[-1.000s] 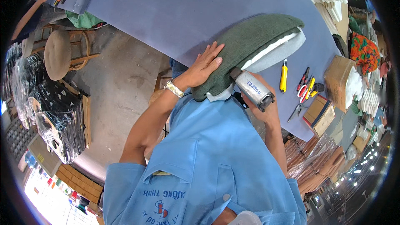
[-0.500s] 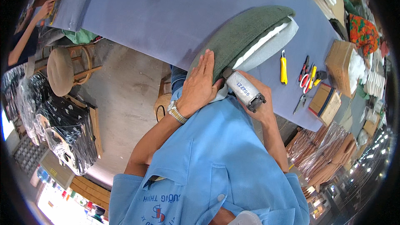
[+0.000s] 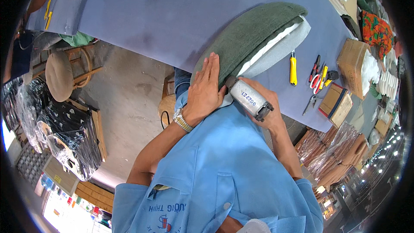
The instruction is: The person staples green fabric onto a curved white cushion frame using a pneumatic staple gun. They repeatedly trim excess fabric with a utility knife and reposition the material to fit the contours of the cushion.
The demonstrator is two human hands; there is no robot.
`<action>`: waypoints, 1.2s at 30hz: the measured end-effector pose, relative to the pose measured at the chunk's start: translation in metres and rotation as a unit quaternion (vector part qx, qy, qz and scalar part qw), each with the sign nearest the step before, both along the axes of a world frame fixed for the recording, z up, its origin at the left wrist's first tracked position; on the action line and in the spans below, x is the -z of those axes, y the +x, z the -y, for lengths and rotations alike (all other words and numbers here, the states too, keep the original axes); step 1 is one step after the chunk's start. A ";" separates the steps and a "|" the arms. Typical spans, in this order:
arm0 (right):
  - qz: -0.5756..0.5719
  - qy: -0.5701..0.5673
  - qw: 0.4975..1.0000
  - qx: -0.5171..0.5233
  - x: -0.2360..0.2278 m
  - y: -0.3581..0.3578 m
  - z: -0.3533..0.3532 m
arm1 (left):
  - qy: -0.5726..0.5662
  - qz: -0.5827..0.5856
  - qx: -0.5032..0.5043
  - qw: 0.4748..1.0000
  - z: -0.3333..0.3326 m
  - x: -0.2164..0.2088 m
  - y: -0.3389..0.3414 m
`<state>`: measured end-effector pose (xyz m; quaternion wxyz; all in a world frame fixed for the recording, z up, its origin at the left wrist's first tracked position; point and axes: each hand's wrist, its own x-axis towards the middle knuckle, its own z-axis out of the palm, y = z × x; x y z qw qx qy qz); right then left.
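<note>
A dark green upholstered cushion [image 3: 250, 32], curved along its far side, stands at the near edge of the table. White padding and a pale grey lining [image 3: 282, 45] show on its right side. My left hand [image 3: 205, 84] lies against the green fabric with its fingers stretched out flat. In my right hand [image 3: 265, 99] is a silver staple gun [image 3: 248, 97] with black ends. Its nose meets the cushion's lower edge, close to my left thumb. The fingers round the grip are partly hidden behind the gun's body.
A blue-grey table [image 3: 151, 17] bears a yellow utility knife [image 3: 293, 69], red-handled scissors [image 3: 317, 82], pliers [image 3: 309, 103] and a cardboard box [image 3: 351, 64] on the right. At left stand a round padded stool seat [image 3: 59, 75] and plastic-wrapped stacks [image 3: 71, 133].
The staple gun and both hands have shifted slightly left along the cushion's edge. At the far left, another person's hand has left the picture, and yellow tools now lie on the table there.
</note>
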<state>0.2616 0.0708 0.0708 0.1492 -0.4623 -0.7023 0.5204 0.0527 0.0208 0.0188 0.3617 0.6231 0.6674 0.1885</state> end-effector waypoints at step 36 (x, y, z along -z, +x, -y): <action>0.024 0.025 0.999 -0.020 -0.002 -0.006 0.017 | -0.010 0.054 -0.005 0.998 -0.002 0.003 -0.009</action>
